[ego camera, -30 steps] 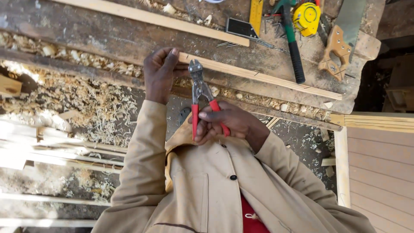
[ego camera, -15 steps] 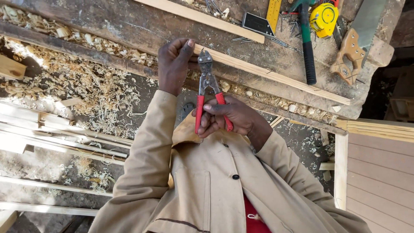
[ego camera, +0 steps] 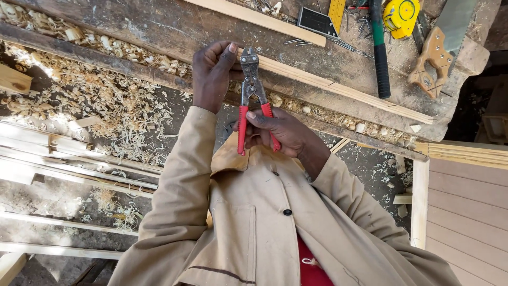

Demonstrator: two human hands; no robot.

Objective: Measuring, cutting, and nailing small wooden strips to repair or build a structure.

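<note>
Over a rough shaving-strewn workbench [ego camera: 132,26], right hand [ego camera: 280,132] grips red-handled steel cutters [ego camera: 253,98]; left hand [ego camera: 211,74] seemingly pinches their head.

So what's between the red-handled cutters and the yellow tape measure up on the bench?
In the head view, between the cutters and the tape measure lie a pale wooden strip and a black-handled tool, with a few loose nails.

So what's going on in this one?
A person in a tan coat stands at a rough workbench. The right hand grips the red handles of a small bolt cutter, its head at a thin wooden strip. The left hand steadies the strip beside the cutter head. A handsaw and yellow tape measure lie farther back.
</note>
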